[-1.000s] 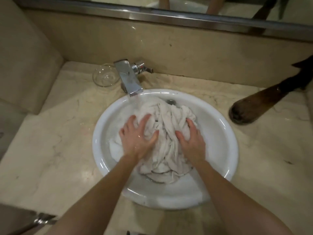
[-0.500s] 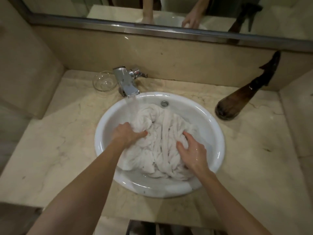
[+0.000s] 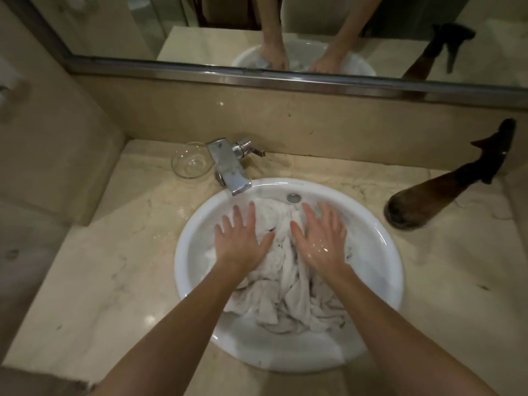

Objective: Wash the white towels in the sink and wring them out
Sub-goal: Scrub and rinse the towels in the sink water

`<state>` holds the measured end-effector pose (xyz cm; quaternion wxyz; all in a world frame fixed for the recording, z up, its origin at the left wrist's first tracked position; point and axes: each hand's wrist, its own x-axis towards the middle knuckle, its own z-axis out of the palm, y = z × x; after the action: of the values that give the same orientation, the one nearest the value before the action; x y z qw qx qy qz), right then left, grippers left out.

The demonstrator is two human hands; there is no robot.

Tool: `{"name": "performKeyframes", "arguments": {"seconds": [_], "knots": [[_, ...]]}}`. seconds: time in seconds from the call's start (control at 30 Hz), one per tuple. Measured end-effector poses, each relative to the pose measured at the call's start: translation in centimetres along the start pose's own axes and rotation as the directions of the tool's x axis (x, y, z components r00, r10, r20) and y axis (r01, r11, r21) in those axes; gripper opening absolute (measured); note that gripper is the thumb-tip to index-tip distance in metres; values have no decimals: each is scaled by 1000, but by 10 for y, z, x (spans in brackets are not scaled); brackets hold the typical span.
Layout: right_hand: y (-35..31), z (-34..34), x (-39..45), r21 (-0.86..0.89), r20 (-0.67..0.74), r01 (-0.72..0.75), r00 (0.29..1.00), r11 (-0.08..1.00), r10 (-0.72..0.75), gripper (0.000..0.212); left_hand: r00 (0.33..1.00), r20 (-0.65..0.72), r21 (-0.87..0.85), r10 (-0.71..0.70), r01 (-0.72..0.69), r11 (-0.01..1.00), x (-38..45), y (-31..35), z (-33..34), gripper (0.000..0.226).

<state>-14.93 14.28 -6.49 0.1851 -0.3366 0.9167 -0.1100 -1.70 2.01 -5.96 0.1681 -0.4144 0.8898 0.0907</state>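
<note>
Two flat hands, left hand [image 3: 241, 241] and right hand [image 3: 320, 241], press with fingers outspread on the sodden white towels [image 3: 285, 287] heaped in the sink [image 3: 383, 261] below the tap [image 3: 228, 170]; washing appears midway, wringing not yet begun.

One head-worn view looks steeply down and forward, close above the sink [image 3: 380, 247]; mirror [image 3: 314, 32] fills its top edge.

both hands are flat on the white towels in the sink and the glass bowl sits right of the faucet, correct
Not quite. The head view shows the glass bowl to the left of the faucet, not the right. The rest holds: the left hand and the right hand lie flat on the white towels in the sink.
</note>
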Motion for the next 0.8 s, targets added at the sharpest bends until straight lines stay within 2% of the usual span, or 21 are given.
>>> {"name": "performKeyframes", "arguments": {"seconds": [0.1, 0.23, 0.4, 0.53, 0.7, 0.8], "knots": [[4, 36, 6, -79, -9, 37, 999, 996, -38, 62, 972, -139, -22, 192, -197, 980, 17, 10, 27, 73], [3, 51, 19, -135, -55, 62, 996, 989, -70, 62, 956, -158, 3, 246, -249, 968, 28, 14, 48, 70], [2, 63, 30, -107, -72, 60, 995, 992, -68, 59, 957, -140, -89, 255, -269, 959, 39, 19, 49, 65], [4, 68, 34, -103, -132, 93, 986, 990, -106, 59, 954, -170, -66, 245, -259, 964, 43, 20, 57, 64], [7, 73, 34, -86, -187, 118, 973, 989, -132, 56, 904, -332, -56, 271, -305, 951, 44, 19, 68, 61], [5, 71, 33, -96, -165, 115, 978, 989, -129, 56, 914, -320, -50, 250, -280, 959, 41, 18, 66, 61]]}}
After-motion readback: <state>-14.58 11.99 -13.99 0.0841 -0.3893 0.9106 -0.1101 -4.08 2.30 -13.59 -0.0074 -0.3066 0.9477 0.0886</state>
